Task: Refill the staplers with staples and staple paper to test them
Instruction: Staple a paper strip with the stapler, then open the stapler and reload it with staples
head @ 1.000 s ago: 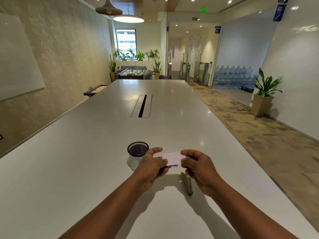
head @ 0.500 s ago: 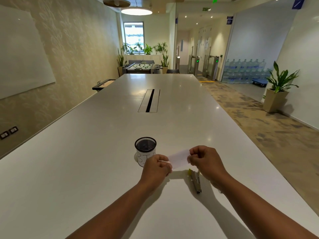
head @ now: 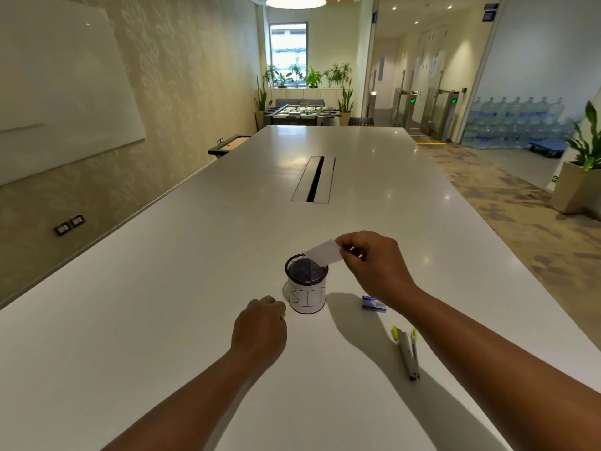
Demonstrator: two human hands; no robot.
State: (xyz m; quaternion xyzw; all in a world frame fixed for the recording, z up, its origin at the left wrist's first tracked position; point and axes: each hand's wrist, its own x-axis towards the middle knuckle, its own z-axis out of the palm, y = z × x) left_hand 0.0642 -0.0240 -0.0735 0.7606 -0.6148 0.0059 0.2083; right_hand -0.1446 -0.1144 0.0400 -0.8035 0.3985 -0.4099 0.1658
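My right hand (head: 374, 265) pinches a small white paper slip (head: 325, 252) and holds it over the mouth of a black mesh cup (head: 306, 288) with a white label lettered "BIN". Closed in a loose fist, my left hand (head: 260, 323) rests on the table just left of the cup; I cannot see anything in it. A slim grey stapler with yellow-green tips (head: 407, 351) lies to the right of my arms. A small blue staple box (head: 374, 303) sits between the cup and the stapler.
All of this is on a long white table (head: 195, 255) with a cable slot (head: 313, 179) in its middle. A carpeted floor runs along the table's right edge, with a potted plant (head: 582, 177) there. A wall with a whiteboard is on the left.
My left hand has let go of the paper slip and dropped beside the cup. My right hand has carried the slip up and left over the cup's mouth. The staple box is uncovered.
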